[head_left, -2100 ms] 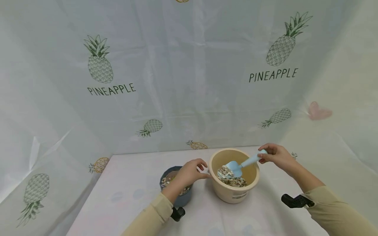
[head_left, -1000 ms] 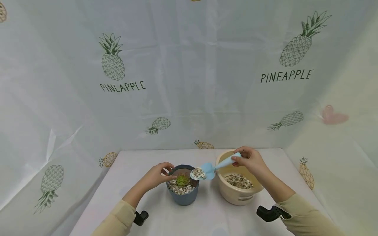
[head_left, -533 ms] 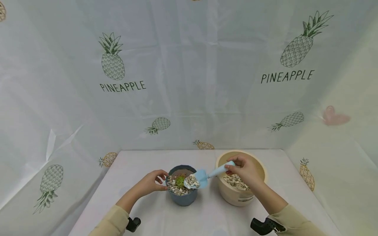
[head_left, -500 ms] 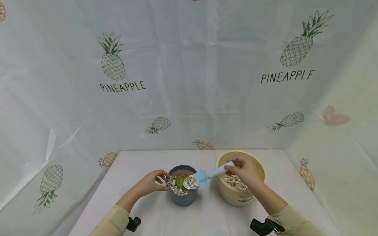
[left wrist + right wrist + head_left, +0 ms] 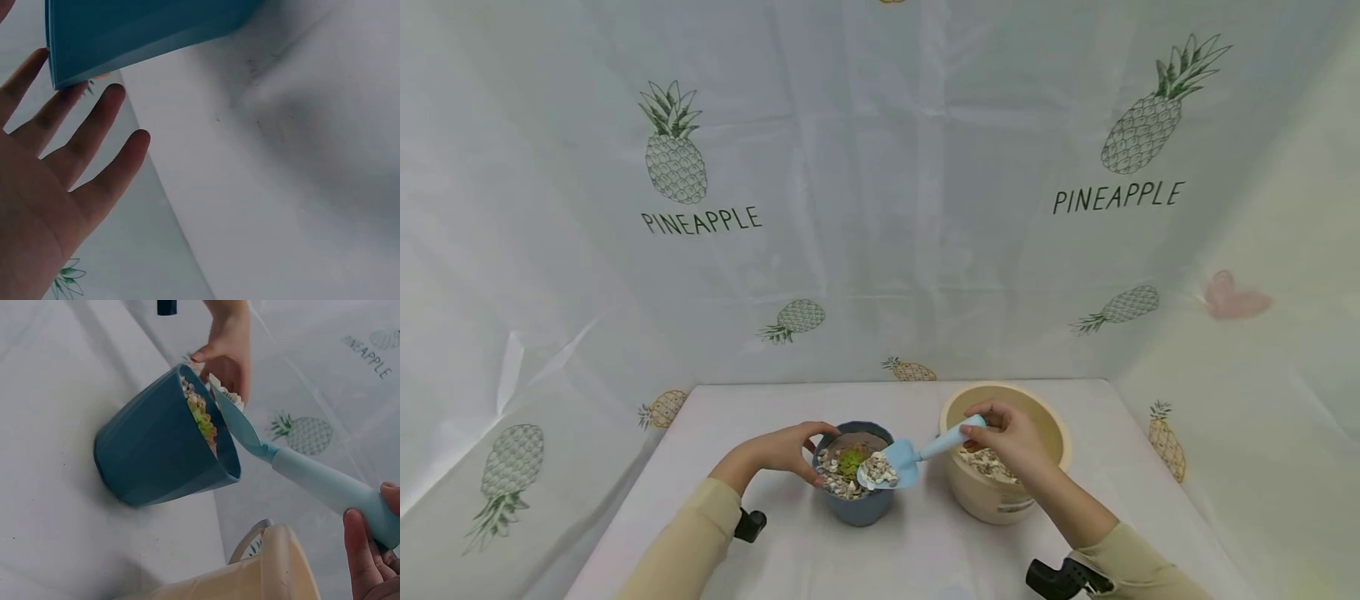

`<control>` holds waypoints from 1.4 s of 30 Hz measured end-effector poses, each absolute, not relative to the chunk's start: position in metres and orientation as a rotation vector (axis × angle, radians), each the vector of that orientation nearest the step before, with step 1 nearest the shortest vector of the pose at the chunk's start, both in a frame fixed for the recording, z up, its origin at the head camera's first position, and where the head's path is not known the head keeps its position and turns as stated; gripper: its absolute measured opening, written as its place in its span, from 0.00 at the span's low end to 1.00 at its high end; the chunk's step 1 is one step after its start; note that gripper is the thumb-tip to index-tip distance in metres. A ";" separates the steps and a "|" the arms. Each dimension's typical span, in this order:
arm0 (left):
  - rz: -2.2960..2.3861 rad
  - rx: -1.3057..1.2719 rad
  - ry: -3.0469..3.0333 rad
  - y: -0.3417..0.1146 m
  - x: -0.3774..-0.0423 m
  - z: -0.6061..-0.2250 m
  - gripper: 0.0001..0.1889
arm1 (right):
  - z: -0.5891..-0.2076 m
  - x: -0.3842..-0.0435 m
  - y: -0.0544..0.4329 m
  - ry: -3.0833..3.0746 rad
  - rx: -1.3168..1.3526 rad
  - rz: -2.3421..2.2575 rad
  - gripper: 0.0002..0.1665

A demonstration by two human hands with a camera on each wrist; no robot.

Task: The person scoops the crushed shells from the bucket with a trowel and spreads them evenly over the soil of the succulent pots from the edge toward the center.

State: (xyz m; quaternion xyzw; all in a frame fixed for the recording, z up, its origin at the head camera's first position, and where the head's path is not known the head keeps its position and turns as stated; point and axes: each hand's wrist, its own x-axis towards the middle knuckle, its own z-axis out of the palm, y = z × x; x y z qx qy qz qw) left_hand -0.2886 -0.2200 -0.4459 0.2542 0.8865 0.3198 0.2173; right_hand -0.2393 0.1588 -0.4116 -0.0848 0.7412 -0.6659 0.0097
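Observation:
My right hand (image 5: 1011, 437) grips the handle of a light blue garden trowel (image 5: 904, 460), thumb and fingers around its end. White and brown gravel (image 5: 877, 470) fills the trowel's blade, which hangs over the right side of a blue flowerpot (image 5: 859, 510). Inside this pot, a green succulent (image 5: 852, 461) sits among pale stones. At the pot's left rim, my left hand (image 5: 786, 450) touches with thumb and fingertips. Its fingers look extended and spread in the left wrist view, fingertips right at the blue pot wall (image 5: 144, 31).
A cream bucket (image 5: 977, 492) with more gravel (image 5: 988, 465) inside stands to the right of the flowerpot, beneath my right forearm. A pale cloth covers the table (image 5: 775, 550). Pineapple-printed sheeting (image 5: 865, 208) rises behind and at both sides.
My right hand has carried the gravel-filled trowel leftward from the cream bucket to over the flowerpot. My left hand has gone from the bucket's rim to the flowerpot's left rim.

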 end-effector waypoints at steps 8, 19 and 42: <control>0.797 0.684 2.392 -0.216 -0.298 -0.444 0.50 | -0.413 -0.240 0.157 2.315 -0.249 -2.081 0.18; 0.850 0.659 2.439 -0.218 -0.293 -0.447 0.52 | -0.410 -0.238 0.153 2.342 -0.228 -2.054 0.18; 1.352 0.353 2.573 -0.206 -0.231 -0.480 0.52 | -0.418 -0.229 0.132 2.225 -0.115 -2.284 0.18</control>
